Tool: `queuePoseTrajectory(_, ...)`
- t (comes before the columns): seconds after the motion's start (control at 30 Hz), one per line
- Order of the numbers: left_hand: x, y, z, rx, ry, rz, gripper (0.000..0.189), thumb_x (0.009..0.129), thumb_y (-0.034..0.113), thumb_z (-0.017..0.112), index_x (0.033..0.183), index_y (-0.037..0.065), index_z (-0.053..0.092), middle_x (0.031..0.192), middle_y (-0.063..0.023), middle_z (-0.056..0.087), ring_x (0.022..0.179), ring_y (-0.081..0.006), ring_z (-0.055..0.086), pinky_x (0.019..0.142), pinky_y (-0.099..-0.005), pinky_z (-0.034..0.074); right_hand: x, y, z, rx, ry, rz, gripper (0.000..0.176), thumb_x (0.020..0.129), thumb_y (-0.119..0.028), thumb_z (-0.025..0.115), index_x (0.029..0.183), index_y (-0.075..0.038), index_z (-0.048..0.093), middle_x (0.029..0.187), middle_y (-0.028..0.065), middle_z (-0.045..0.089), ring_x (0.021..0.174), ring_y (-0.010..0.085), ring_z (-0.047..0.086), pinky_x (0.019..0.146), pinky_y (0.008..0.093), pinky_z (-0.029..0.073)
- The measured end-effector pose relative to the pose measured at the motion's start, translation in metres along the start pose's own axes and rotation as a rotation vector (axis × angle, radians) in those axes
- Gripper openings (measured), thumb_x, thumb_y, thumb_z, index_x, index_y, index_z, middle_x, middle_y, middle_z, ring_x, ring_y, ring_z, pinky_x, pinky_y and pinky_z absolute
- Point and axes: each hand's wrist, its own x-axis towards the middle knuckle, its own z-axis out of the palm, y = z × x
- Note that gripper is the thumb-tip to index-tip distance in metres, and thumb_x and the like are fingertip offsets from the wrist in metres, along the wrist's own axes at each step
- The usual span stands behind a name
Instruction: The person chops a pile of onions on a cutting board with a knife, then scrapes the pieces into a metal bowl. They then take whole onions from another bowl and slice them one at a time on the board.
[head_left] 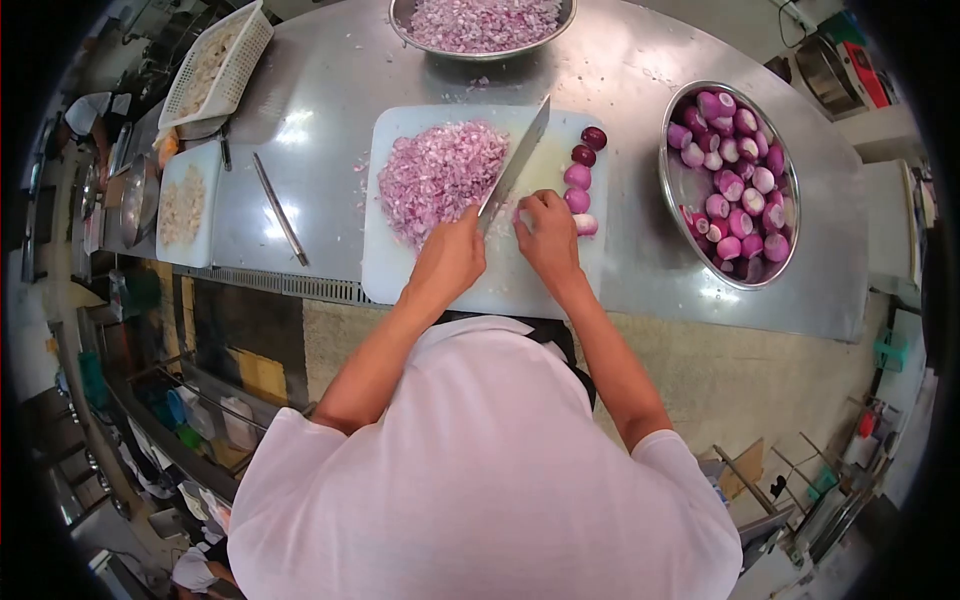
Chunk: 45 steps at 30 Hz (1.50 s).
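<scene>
My left hand (450, 255) is wrapped round the handle of a kitchen knife (521, 155), whose broad blade points away from me over a white cutting board (485, 285). Bent fingers of my right hand (548, 238) close on a small red onion piece (520, 215), mostly hidden beneath them, just right of the knife. Left of the blade lies a heap of chopped red onion (440, 175). Several peeled red onions (577, 176) form a column along the board's right side, the nearest one, a paler onion (586, 224), beside my right hand.
A steel bowl (672, 185) of whole peeled onions stands right; another steel bowl (480, 52) with chopped onion is at the back. Left are a steel rod-like tool (280, 212), a smaller board (205, 230) with pale chopped pieces and a white basket (245, 50). A person (88, 112) is far left.
</scene>
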Motion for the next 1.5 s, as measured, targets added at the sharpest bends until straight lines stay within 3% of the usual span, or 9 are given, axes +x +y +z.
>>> queuePoseTrajectory(0.2,0.002,-0.001,0.000,0.021,-0.016,-0.036,0.022,0.087,0.002,0.053,0.106,-0.009,0.056,0.071,-0.0327,0.061,0.071,-0.0501,0.062,0.064,-0.0569,0.048,-0.002,0.006,0.007,0.046,-0.099,0.001,0.009,0.077,0.003,0.061,0.083,0.001,0.067,0.084,0.0172,0.063,0.081,0.0373,0.061,0.074,0.0445,0.050)
queuePoseTrajectory(0.27,-0.005,0.002,-0.003,0.004,-0.013,-0.046,0.027,0.090,0.006,0.055,0.114,-0.006,0.054,0.073,-0.0296,0.061,0.073,-0.0485,0.062,0.065,-0.0565,0.045,-0.001,0.009,0.010,0.033,-0.114,0.034,0.007,0.077,0.002,0.061,0.081,0.001,0.067,0.082,0.0179,0.063,0.080,0.0381,0.061,0.073,0.0448,0.050)
queuePoseTrajectory(1.0,0.014,0.008,0.008,-0.047,-0.054,0.001,0.021,0.091,0.008,0.053,0.107,-0.006,0.053,0.076,-0.0320,0.061,0.076,-0.0505,0.061,0.066,-0.0564,0.046,0.003,0.011,-0.010,0.080,-0.126,0.025,0.010,0.074,0.006,0.061,0.080,0.000,0.066,0.080,0.0174,0.062,0.077,0.0370,0.063,0.069,0.0456,0.050)
queuePoseTrajectory(1.2,0.013,0.003,0.028,-0.057,-0.008,-0.070,0.019,0.091,0.008,0.053,0.104,-0.006,0.053,0.077,-0.0332,0.061,0.076,-0.0507,0.061,0.066,-0.0569,0.045,0.007,0.015,-0.065,0.162,-0.022,0.173,0.015,0.073,0.005,0.067,0.088,0.000,0.067,0.089,0.0147,0.065,0.077,0.0321,0.066,0.065,0.0397,0.053)
queuePoseTrajectory(1.4,-0.016,0.003,0.024,-0.142,-0.057,-0.029,0.021,0.091,0.008,0.053,0.106,-0.006,0.051,0.070,-0.0307,0.060,0.070,-0.0497,0.061,0.063,-0.0576,0.044,0.001,0.032,-0.104,-0.107,-0.206,0.137,0.023,0.076,0.001,0.069,0.098,-0.003,0.069,0.099,0.0126,0.067,0.087,0.0312,0.065,0.070,0.0377,0.056)
queuePoseTrajectory(1.5,-0.024,-0.023,0.013,-0.138,-0.114,-0.094,0.022,0.092,0.009,0.054,0.107,-0.006,0.049,0.068,-0.0288,0.059,0.068,-0.0485,0.060,0.060,-0.0566,0.044,-0.007,0.039,-0.100,-0.063,-0.233,0.152,0.025,0.076,0.003,0.070,0.100,-0.002,0.068,0.102,0.0129,0.067,0.088,0.0290,0.067,0.072,0.0342,0.058)
